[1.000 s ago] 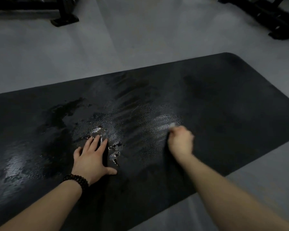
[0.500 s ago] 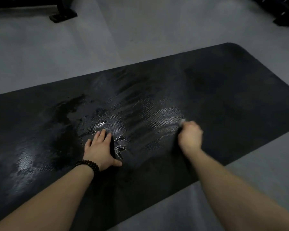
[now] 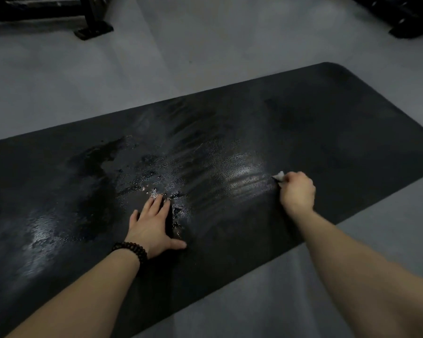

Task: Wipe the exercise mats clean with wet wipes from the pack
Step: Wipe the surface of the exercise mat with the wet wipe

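Right hand (image 3: 297, 192) grips a crumpled white wipe (image 3: 279, 176); left hand (image 3: 154, 224) presses flat, open. Dry long black rubber mat (image 3: 352, 132) stretches rightward, nearest my right.

A smooth grey floor (image 3: 205, 57) fills the upper half of the frame and shows again along the lower right edge, dimly lit, with a paler band of light running down through the upper middle. In the upper left corner stands a piece of black gym equipment (image 3: 34, 11) with a flat black foot (image 3: 94, 31) resting on the floor; what kind of machine it is cannot be told. In the upper right corner more black equipment (image 3: 405, 18) sits on the floor, too dark and cut off by the frame to make out.
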